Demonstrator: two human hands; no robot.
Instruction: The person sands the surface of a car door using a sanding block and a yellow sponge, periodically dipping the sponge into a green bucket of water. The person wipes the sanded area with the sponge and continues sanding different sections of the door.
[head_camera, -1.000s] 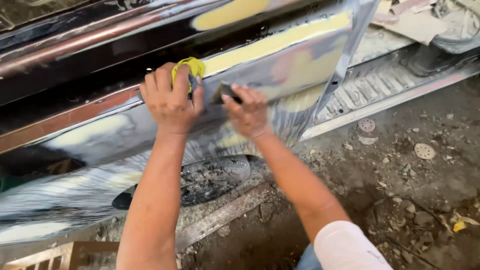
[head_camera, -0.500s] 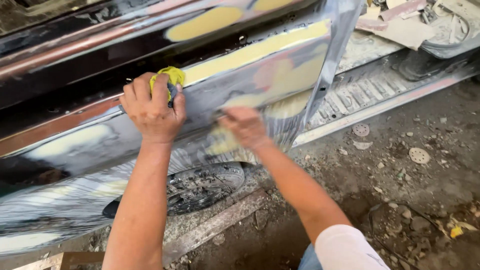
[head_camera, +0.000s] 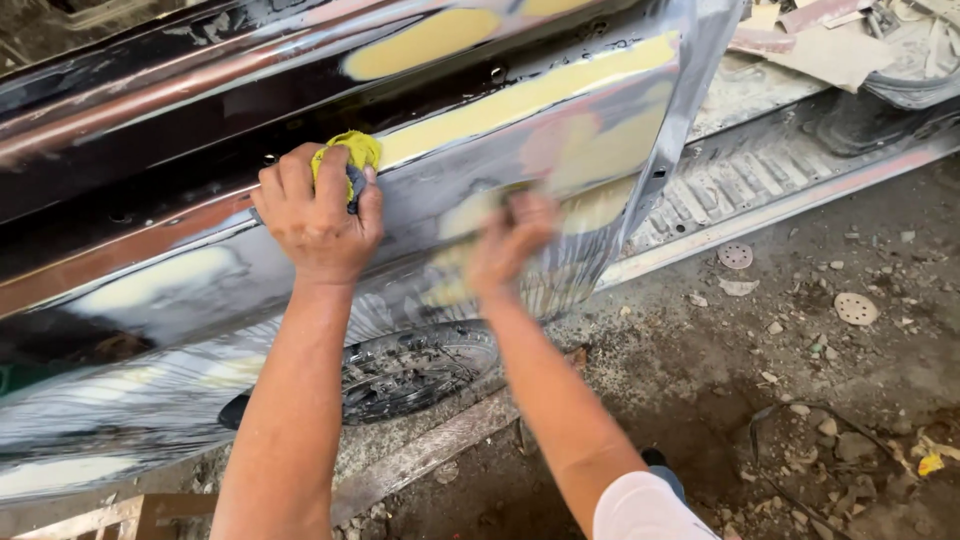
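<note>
A car door panel stands tilted across the far side, its dark paint sanded to grey with patches and a long strip of yellow filler. The left hand is clenched around a yellow cloth and rests against the panel's upper crease. The right hand presses on the lower right part of the panel, over a filler patch; it is blurred, so whether it grips anything cannot be told.

Under the panel, near the middle, a wheel lies flat on the floor, dark and dusty, with a wooden plank running just in front of it. To the right, a ribbed metal sill slopes away behind the panel's edge.

The floor is rough dirt strewn with small stones and scraps. Two round sanding discs lie on it at the right: one near the sill, another farther right. Crumpled sheets of paper lie at the far right corner.
</note>
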